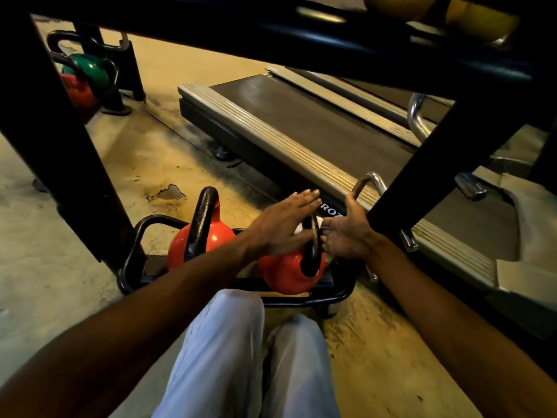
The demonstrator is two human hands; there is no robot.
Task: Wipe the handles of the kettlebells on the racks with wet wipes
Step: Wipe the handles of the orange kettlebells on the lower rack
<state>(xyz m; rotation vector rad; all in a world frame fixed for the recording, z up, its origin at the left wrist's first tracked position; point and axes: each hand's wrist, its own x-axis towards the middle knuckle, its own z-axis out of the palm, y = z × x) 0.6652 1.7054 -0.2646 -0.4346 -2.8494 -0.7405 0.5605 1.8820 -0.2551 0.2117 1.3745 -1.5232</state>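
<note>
Two red kettlebells with black handles stand on the rack's bottom tray (337, 297). The left kettlebell (211, 239) is untouched. My hands are on either side of the right kettlebell's (286, 274) handle (312, 254). My left hand (283, 226) lies flat with its fingers straight, pressing a white wet wipe (299, 228) against the handle's left side. A bit of the wipe also shows on the right of the handle. My right hand (346, 233) is open, palm toward the handle, with its fingertips at the handle's right side.
Black rack uprights (60, 152) and a crossbar (301, 37) frame the view. A treadmill deck (301, 128) lies just behind the tray. Chrome handles (370, 181) stand to the right. A green and a red kettlebell (90, 70) sit far left. My knees are below.
</note>
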